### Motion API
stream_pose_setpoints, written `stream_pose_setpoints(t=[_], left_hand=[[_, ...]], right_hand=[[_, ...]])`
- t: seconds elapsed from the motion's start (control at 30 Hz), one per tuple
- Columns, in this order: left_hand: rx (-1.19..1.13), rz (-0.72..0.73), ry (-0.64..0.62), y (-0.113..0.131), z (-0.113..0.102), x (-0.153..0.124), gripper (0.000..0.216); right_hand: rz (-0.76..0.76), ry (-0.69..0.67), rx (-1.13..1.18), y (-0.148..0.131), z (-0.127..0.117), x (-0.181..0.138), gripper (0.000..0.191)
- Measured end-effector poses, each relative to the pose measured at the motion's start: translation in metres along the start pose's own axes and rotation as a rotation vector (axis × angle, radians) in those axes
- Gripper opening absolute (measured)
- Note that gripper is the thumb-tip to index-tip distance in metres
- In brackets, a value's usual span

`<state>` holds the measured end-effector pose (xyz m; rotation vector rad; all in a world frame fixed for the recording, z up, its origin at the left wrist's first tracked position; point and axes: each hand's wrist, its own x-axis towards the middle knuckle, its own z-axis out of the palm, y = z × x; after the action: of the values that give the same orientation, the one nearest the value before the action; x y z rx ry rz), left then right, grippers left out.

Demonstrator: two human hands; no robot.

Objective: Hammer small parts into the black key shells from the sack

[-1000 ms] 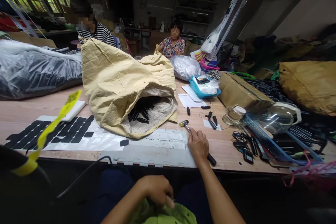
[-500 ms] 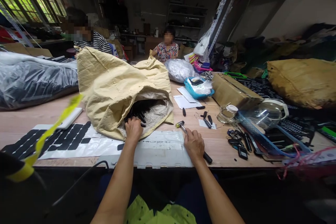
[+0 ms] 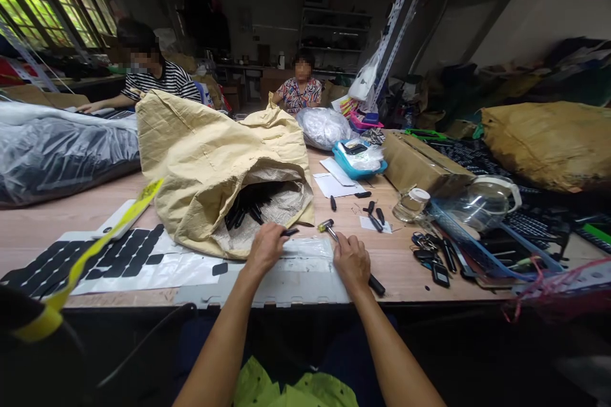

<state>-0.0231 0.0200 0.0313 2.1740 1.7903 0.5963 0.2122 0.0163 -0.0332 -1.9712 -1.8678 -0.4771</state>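
Note:
My left hand (image 3: 266, 247) is closed on a small, slim black piece (image 3: 290, 231), whose end sticks out past the fingers toward the right; its exact kind is too small to tell. Just behind that hand, the mouth of a tan cloth sack (image 3: 200, 165) gapes toward me, with many similar black pieces (image 3: 251, 206) inside. A small hammer (image 3: 326, 226) is gripped in my right hand (image 3: 352, 261), its head pointing away to the left and its black handle end showing below the palm. Between the hands lies a pale board (image 3: 300, 280) with clear plastic along it.
Black stickers on a white sheet (image 3: 119, 254) lie at left, beside a plastic-wrapped bundle (image 3: 62, 146). To the right are loose black pieces (image 3: 375, 222), keys (image 3: 432, 261), a glass jar (image 3: 411, 205), a blue basket (image 3: 477, 248) and a cardboard box (image 3: 420, 162). Two people sit across the table.
My left hand has come out of the sack's mouth and moved right, now holding a black piece. The right hand keeps its grip on the hammer in about the same place.

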Motion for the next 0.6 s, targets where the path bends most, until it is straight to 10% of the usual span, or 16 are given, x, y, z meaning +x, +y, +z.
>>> stream_pose_setpoints(t=[0.2, 0.6], left_hand=[[-0.068, 0.136, -0.143, 0.020, 0.038, 0.001, 0.014], [-0.273, 0.104, 0.011, 0.008, 0.062, -0.007, 0.032]], right_hand=[[0.013, -0.020, 0.003, -0.001, -0.001, 0.000, 0.032], [0.029, -0.038, 0.010, -0.002, -0.003, -0.001, 0.033]])
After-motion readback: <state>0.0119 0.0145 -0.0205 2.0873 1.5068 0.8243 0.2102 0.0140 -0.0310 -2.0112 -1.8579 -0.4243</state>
